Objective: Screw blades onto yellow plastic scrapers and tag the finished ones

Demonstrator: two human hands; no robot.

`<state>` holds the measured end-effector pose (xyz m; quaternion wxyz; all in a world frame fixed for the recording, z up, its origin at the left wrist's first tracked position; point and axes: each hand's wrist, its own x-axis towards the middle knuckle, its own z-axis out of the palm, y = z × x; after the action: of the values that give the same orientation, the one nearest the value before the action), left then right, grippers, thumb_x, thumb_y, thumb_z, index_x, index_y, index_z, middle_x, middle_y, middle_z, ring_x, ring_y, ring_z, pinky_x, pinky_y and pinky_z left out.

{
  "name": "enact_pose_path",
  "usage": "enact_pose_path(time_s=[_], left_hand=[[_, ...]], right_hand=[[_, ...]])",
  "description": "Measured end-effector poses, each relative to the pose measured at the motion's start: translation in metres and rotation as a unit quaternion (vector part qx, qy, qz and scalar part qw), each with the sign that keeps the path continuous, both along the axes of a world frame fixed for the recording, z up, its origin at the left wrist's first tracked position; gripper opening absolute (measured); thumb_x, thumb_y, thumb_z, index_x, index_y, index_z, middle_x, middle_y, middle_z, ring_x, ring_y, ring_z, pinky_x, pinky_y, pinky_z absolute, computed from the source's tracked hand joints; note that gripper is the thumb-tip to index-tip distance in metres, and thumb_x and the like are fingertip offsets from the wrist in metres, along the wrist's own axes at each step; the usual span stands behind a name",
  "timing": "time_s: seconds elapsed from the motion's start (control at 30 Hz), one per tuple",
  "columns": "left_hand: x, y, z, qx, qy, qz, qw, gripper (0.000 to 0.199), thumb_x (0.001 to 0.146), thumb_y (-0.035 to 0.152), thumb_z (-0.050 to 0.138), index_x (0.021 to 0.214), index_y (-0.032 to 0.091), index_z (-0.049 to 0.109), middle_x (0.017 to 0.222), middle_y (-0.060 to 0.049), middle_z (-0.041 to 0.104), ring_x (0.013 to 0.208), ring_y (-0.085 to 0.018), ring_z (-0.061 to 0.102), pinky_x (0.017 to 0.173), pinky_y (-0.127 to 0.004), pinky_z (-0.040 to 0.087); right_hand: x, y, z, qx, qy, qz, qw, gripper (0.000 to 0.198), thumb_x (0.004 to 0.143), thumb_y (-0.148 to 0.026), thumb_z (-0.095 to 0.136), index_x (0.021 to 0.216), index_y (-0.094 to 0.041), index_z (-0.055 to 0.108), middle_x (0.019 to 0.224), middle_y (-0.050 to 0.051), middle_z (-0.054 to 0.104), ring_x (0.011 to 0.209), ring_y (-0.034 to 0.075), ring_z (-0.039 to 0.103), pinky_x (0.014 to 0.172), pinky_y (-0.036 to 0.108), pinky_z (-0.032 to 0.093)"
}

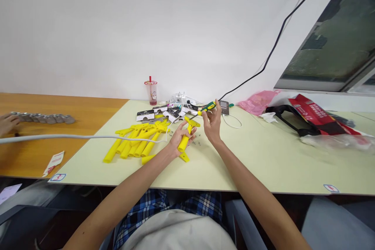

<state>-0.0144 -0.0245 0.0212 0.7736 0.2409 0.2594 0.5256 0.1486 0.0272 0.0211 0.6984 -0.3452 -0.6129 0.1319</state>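
Note:
My left hand is wrapped round the handle of a yellow plastic scraper-like tool, its wider head pointing up and away. In my right hand is a screwdriver with a green and yellow handle; its shaft slants down left to the head of the yellow tool. Whether the tip sits in a screw is too small to tell. Several more yellow tools lie piled to the left, and another is partly hidden beneath my left hand. Small screws are scattered on the table between my hands.
Behind the pile are black-and-white cards, a lidded cup and a small device with a cable. A white cable crosses at left. To the right lie a pink bag and a red bag. Another person's hand is near metal pieces.

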Motion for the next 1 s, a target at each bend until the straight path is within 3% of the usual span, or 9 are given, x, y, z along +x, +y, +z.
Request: enact_pose_path(time_s=[0.27,0.6,0.8,1.0], left_hand=[[0.002,0.002,-0.006,-0.001,0.006,-0.010,1.000,0.106,0.057,-0.010,0.062,0.156,0.025,0.047,0.125,-0.012,0.076,0.112,-0.022,0.079,0.081,-0.026,0.056],[0.000,0.002,-0.005,0.000,0.034,-0.005,0.999,0.107,0.057,-0.009,0.062,0.156,0.029,0.046,0.127,-0.010,0.075,0.109,-0.020,0.080,0.079,-0.025,0.056],[0.001,0.003,-0.006,-0.007,0.029,0.000,1.000,0.108,0.056,-0.010,0.062,0.155,0.029,0.046,0.127,-0.011,0.075,0.109,-0.021,0.079,0.076,-0.024,0.057],[0.000,0.004,-0.007,-0.010,0.033,-0.006,0.999,0.111,0.055,-0.008,0.064,0.158,0.029,0.044,0.127,-0.012,0.075,0.103,-0.021,0.079,0.074,-0.024,0.056]], right_hand=[[0.018,-0.003,-0.010,0.008,-0.030,0.018,0.999,0.075,0.114,-0.053,0.054,0.179,-0.034,0.022,0.141,0.016,0.069,0.113,0.028,0.075,0.097,0.048,0.067],[0.023,-0.011,-0.004,-0.006,-0.027,-0.015,0.999,0.069,0.110,-0.050,0.065,0.172,-0.034,0.040,0.120,0.008,0.072,0.101,0.023,0.076,0.086,0.039,0.066],[0.027,-0.009,-0.005,-0.016,-0.038,0.026,0.999,0.077,0.109,-0.048,0.064,0.177,-0.034,0.030,0.140,0.013,0.071,0.119,0.026,0.077,0.099,0.044,0.065],[0.028,-0.008,-0.007,-0.030,-0.039,0.031,0.998,0.079,0.108,-0.047,0.065,0.177,-0.034,0.030,0.130,0.011,0.074,0.107,0.026,0.079,0.095,0.045,0.067]])
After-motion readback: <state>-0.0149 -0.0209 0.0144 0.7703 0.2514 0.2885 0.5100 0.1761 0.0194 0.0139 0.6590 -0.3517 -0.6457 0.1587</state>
